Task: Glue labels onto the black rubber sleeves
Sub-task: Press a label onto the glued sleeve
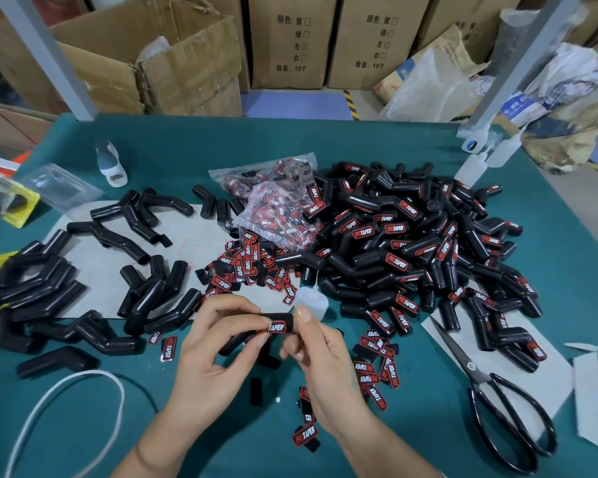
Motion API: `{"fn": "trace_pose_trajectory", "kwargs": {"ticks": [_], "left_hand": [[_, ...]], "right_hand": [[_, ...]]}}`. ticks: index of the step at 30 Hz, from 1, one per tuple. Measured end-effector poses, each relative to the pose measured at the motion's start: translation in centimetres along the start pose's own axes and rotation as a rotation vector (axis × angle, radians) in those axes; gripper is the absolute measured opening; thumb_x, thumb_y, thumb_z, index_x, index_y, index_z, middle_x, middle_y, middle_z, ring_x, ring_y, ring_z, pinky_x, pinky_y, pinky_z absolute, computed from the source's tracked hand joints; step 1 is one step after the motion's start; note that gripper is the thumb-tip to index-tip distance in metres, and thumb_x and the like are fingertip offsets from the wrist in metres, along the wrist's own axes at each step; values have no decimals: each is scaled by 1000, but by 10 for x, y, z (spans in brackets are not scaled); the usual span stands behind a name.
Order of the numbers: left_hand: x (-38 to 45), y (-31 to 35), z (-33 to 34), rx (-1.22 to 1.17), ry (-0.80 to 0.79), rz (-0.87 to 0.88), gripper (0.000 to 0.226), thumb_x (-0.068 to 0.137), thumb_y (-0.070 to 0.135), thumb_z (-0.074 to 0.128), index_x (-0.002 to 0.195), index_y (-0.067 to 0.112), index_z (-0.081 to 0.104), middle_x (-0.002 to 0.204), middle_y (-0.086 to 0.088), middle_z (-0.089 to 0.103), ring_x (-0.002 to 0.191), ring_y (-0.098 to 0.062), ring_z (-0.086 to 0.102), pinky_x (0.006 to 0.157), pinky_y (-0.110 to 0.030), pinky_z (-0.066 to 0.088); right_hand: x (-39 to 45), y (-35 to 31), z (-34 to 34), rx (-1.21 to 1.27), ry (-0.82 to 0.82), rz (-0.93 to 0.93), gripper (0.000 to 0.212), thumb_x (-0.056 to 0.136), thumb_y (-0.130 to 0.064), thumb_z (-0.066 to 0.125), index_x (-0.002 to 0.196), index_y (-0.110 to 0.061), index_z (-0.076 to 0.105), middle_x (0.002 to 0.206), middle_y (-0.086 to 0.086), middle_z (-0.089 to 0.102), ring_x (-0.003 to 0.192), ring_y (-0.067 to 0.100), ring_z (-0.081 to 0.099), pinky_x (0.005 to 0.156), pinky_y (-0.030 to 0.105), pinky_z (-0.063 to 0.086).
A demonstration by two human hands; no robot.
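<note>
Both hands meet low over the green table mat (325, 139): the left hand (214, 343) pinches a black rubber sleeve (256, 331) and presses its thumb on the red-and-black label (276, 328), while the right hand (320, 360) pinches the sleeve's other end. Just behind the fingers stands a small glue bottle (312, 302). Unlabelled sleeves (49, 288) lie left, a heap of labelled sleeves (411, 243) right, loose labels (377, 367) between, and black scissors (491, 401) far right.
</note>
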State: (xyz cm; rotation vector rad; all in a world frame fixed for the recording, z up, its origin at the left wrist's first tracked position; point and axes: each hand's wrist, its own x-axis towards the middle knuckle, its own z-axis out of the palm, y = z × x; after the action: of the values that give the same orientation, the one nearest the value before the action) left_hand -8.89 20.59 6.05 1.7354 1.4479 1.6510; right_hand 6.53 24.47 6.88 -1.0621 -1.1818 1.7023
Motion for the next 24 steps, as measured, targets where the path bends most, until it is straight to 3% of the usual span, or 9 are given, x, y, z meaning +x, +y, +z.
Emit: {"fn": "trace_pose_trajectory", "kwargs": {"ticks": [3, 7, 13, 20, 24], "left_hand": [[-1, -2, -1, -2, 0, -22, 19, 92, 15, 71, 109, 24, 75, 113, -5, 61, 107, -23, 65, 96, -26, 49], [0, -3, -3, -12, -6, -43, 18, 93, 18, 71, 109, 25, 75, 113, -2, 61, 107, -23, 65, 96, -26, 49], [3, -1, -4, -33, -12, -78, 17, 93, 24, 72, 108, 32, 75, 112, 3, 61, 105, -22, 66, 98, -24, 48], [4, 2, -4, -32, -4, -123, 12, 91, 23, 73, 102, 27, 77, 109, 3, 62, 104, -19, 66, 99, -22, 47], [3, 2, -5, -38, 1, -146, 10, 90, 23, 73, 99, 25, 76, 108, 1, 62, 103, -20, 66, 99, -22, 48]], "right_hand": [[-2, -6, 0, -73, -61, -74, 39, 95, -58, 61, 66, -31, 66, 72, -13, 48, 72, 9, 46, 74, 20, 40], [-3, -14, 0, -118, -91, -146, 17, 97, -42, 65, 87, -39, 79, 78, -19, 52, 77, 2, 49, 74, 14, 42], [-3, -16, 1, -159, -97, -189, 23, 100, -35, 62, 86, -46, 77, 78, -20, 53, 76, 0, 50, 74, 13, 41], [-4, -19, 3, -232, -96, -247, 39, 106, -23, 53, 87, -52, 72, 81, -22, 53, 76, -2, 50, 75, 10, 40], [-6, -20, 5, -293, -86, -291, 40, 108, -26, 50, 86, -55, 67, 83, -21, 52, 78, -1, 52, 76, 10, 40]]}}
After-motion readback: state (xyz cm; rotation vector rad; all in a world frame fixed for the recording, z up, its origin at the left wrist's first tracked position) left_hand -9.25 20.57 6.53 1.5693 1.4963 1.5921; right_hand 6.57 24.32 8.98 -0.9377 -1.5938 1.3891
